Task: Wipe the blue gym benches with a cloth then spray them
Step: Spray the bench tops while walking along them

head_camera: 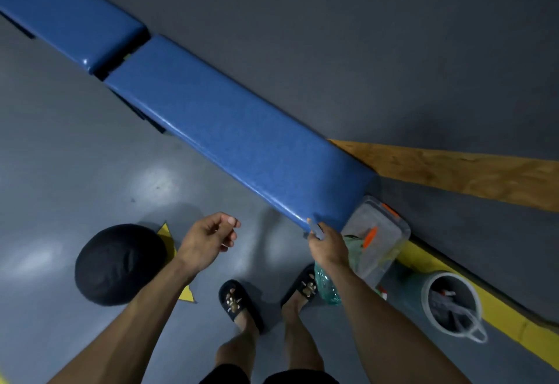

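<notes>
Person's right hand (328,244) has its fingers clamped on a greenish clear plastic spray bottle (326,285) right at the long blue padded gym bench (242,141) corner, probably lining up to spray, while the left hand (205,238) hangs empty with fingers loosely curled.

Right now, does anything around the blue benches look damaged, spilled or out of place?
Nothing stands out. The two blue benches sit end to end, unmarked, and the bucket stands upright. The right hand touches the near bench's corner.
</notes>
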Tool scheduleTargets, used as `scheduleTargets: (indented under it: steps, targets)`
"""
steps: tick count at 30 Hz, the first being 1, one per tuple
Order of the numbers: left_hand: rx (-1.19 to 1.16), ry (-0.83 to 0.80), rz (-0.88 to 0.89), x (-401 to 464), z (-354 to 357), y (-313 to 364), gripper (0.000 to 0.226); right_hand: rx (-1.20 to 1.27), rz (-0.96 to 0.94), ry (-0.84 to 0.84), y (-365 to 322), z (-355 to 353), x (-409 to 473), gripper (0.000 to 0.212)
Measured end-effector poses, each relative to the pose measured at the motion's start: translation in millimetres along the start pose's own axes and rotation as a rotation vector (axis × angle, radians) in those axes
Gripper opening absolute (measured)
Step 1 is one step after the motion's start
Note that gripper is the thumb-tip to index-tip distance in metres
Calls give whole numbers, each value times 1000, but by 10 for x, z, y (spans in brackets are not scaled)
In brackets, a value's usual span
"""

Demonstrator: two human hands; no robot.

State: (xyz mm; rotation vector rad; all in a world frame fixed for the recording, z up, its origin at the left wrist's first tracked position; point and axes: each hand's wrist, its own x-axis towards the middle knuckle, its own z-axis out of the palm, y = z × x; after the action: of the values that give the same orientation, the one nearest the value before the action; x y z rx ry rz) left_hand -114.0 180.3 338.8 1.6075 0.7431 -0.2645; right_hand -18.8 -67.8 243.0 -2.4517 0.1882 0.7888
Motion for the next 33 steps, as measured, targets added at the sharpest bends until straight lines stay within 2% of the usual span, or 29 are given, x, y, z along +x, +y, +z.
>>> scheduleTargets:
  steps: [6, 9, 13, 23, 28, 32, 33]
  targets:
    - [-9, -7, 6, -101, -335, -99, 23, 89, -8, 107, -192, 72, -186, 25]
    - [-2, -24, 16, -115, -462, -66, 23, 187, -49, 165, -251, 9, -258, 12]
    - [0, -43, 38, -48, -533, 50, 23, 282, -56, 217, -352, -205, -263, 11]
    - [22, -34, 65, 488, -437, 467, 23, 189, 63, 241, -527, -705, 442, 17]
    - [36, -3, 29, 795, -334, 654, 24, 188, 82, 196, -632, -811, 805, 31]
    - [53, -2, 4, 992, -220, 767, 23, 179, 70, 158, -756, -882, 1122, 7]
    - [57, -3, -2, 1035, -191, 788, 23, 178, 63, 146, -797, -897, 1195, 10]
